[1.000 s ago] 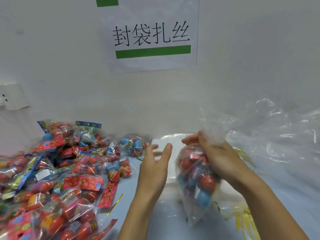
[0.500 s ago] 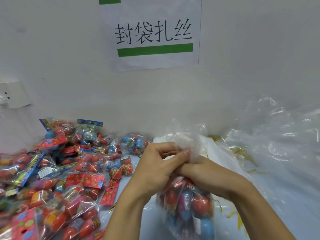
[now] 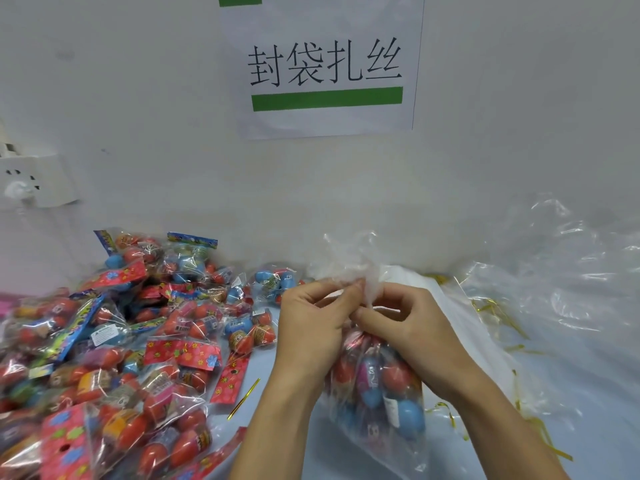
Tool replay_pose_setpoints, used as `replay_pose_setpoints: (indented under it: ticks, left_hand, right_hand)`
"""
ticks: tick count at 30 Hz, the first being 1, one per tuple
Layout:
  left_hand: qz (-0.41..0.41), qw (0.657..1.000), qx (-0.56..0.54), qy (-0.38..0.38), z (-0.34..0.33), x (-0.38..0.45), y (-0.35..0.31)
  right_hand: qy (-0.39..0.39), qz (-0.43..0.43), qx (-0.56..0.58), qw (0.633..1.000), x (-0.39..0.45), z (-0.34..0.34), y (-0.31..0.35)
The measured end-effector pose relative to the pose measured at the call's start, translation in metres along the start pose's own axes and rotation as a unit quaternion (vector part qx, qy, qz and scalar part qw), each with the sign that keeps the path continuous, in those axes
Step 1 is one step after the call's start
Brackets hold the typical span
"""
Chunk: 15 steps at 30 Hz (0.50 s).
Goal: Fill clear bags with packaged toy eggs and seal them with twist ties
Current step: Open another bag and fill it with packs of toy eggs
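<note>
Gathering neck of clear bag [image 3: 381, 386]: left hand [image 3: 308, 327] and right hand [image 3: 408, 327] both pinch it; film thin, slippery; eggs probably light.

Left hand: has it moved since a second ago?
Yes. The left hand has gone right, away from the egg pile, and now pinches the bag neck beside the right hand.
</note>
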State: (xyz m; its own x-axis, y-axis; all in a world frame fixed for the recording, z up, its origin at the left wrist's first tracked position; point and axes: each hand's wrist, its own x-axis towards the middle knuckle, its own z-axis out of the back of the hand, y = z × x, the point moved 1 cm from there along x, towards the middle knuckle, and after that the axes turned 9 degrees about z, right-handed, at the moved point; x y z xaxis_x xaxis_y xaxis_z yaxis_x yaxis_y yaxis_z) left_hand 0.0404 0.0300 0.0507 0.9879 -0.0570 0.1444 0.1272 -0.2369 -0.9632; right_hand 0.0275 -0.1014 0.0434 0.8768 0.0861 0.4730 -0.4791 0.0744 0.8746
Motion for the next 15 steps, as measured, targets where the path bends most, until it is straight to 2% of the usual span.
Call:
replay_pose_setpoints:
  ticks: [5, 10, 15]
  left_hand:
    - [0.019, 1.0, 0.0, -0.012, 0.0017, 0.0016, 0.0035]
    - [0.033, 0.998, 0.055, 0.025, -0.0007, -0.0004, 0.001]
    - [0.057, 0.991, 0.099, 0.075, -0.0033, -0.0059, -0.0019]
  right_hand:
    - [-0.024, -0.02, 0.028, 0.999, -0.0006, 0.0023, -0.003]
    - [-0.046, -0.049, 0.064, 0.996, -0.0014, 0.0052, -0.006]
    - [-0.003, -0.082, 0.106, 0.991, -0.0011, 0.0034, -0.0094]
